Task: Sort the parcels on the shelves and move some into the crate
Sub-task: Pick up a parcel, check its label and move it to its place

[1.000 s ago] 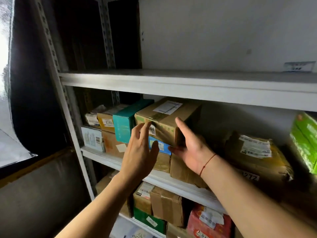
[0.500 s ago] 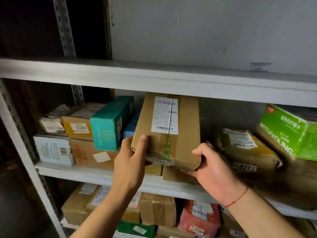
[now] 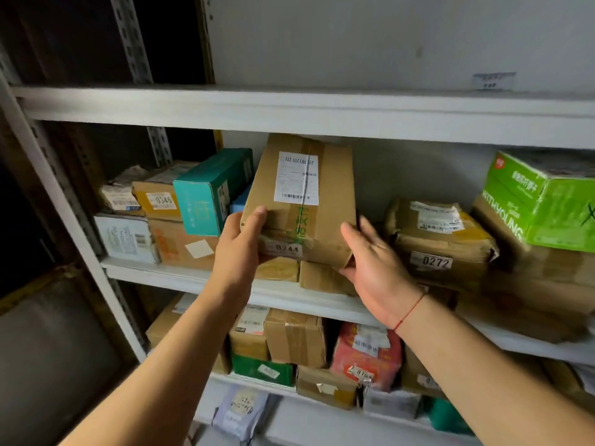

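Head view, single frame.

Item 1: brown box [image 3: 301,201], labelled 0244, white shipping label on its upper face. It sits tilted on the middle shelf [image 3: 180,278], front end resting on two flat cartons beneath it, rear end raised toward the shelf above.

Item 2: left hand [image 3: 240,249]. Fingers curl round the box's front left corner, thumb on top: a grip.

Item 3: right hand [image 3: 373,262]. Fingers straight and spread, palm against the box's right side near the front corner; thumb under the lower edge. A red string circles the wrist.

Item 4: teal box [image 3: 209,191], just left of the brown box, on top of a tan carton.

Item 5: box marked 0346 [image 3: 159,201], left of the teal box.

Item 6: taped parcel 0272 [image 3: 438,239], right of the brown box, apart from it.

Item 7: green box [image 3: 541,201], far right of the brown box, stacked on cartons.

Item 8: red parcel [image 3: 367,352], one shelf below the brown box, among cartons.
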Demonstrator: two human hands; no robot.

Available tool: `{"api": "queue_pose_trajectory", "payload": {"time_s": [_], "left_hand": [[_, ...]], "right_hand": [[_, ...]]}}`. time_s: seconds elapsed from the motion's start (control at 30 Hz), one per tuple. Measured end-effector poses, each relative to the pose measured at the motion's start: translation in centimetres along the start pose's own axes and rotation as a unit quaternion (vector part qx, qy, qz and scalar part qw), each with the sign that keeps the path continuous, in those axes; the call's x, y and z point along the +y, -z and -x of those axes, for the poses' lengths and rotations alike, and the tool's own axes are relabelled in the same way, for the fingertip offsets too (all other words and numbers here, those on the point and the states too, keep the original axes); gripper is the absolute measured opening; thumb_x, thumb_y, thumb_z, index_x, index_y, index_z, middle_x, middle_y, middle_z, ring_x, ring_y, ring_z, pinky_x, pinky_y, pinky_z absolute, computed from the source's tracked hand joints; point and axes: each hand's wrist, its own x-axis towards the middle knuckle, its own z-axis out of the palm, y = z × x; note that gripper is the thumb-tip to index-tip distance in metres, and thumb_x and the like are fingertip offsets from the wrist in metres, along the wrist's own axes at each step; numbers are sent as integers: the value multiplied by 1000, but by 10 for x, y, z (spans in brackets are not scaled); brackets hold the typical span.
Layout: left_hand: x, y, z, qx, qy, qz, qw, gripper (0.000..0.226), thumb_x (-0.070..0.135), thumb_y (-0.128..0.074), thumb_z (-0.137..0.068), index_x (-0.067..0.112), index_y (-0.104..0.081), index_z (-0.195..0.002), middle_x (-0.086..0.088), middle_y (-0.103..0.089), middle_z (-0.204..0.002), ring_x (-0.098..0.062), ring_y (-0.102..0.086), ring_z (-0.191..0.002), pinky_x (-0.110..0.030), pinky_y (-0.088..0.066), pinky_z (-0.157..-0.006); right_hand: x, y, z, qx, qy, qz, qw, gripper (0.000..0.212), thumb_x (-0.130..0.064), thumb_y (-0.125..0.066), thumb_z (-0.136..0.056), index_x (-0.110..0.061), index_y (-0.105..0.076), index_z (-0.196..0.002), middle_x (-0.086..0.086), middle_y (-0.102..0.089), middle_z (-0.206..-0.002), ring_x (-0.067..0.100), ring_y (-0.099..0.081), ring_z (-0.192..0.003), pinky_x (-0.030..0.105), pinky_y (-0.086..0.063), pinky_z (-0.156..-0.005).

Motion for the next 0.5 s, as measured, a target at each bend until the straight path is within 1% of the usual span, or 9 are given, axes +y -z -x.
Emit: {"api": "queue_pose_trajectory", "payload": {"time_s": [0.1,0.17,0.2,0.27,0.33,0.37,0.4,0.47,0.5], "left_hand": [[-2,0,20,28,-41,-42,998,49,53,-68,-98,23,-57,-135,-5,-73,-119,-21,-76,-108,-42,-65,-88],[-2,-1,34,38,-52,-61,996,61,61,-73,-90,28,-55,-138,-2,-74,-119,-18,-76,-107,-47,-65,-92],[-1,-1,43,42,-59,-66,995,63,61,-76,-89,28,-54,-139,-2,-73,-120,-17,-76,-107,-47,-65,-92],[-2,-4,62,48,-87,-97,990,62,58,-78,-89,32,-52,-139,0,-70,-126,-14,-74,-110,-41,-65,-90],[-4,-5,82,73,-142,-179,971,65,57,-79,-88,35,-49,-142,8,-63,-133,-9,-69,-116,-33,-65,-88],[-6,-7,91,90,-171,-222,956,68,57,-80,-87,36,-48,-143,12,-59,-134,-8,-66,-120,-33,-63,-90],[-9,-9,98,107,-196,-256,941,73,56,-81,-84,34,-47,-144,13,-57,-135,-6,-62,-122,-33,-62,-93],[-15,-14,110,138,-227,-292,919,82,53,-85,-77,30,-46,-145,12,-55,-134,-4,-58,-124,-35,-59,-99],[-18,-18,114,147,-237,-298,913,86,53,-87,-75,29,-44,-146,11,-55,-135,-5,-58,-124,-37,-59,-99]], "right_hand": [[1,5,9,-8,8,65,998,72,-56,-60,-92,-53,-33,-158,-13,-60,-150,17,-57,-138,55,-44,-119],[2,8,15,-32,8,60,998,72,-55,-65,-91,-62,-30,-153,-12,-59,-151,19,-57,-137,56,-45,-118],[2,9,20,-50,7,61,997,78,-59,-70,-90,-64,-26,-154,-12,-56,-153,19,-56,-139,55,-43,-120],[5,13,27,-77,12,86,993,98,-74,-80,-77,-64,-21,-155,-14,-53,-156,17,-52,-142,54,-41,-121],[7,14,33,-76,38,155,984,112,-87,-76,-65,-57,-22,-158,-14,-45,-159,17,-47,-146,54,-42,-120],[6,15,35,-70,60,197,976,111,-94,-72,-62,-56,-28,-157,-15,-39,-161,17,-44,-149,54,-43,-120],[4,14,36,-74,85,214,970,100,-96,-68,-64,-58,-38,-151,-19,-37,-159,13,-43,-149,50,-46,-118],[-11,7,44,-138,100,167,971,65,-86,-72,-72,-67,-53,-131,-25,-54,-147,0,-53,-138,33,-50,-112],[-18,3,50,-183,83,134,970,61,-82,-76,-73,-66,-54,-128,-28,-62,-140,-3,-58,-132,29,-50,-110]]}}
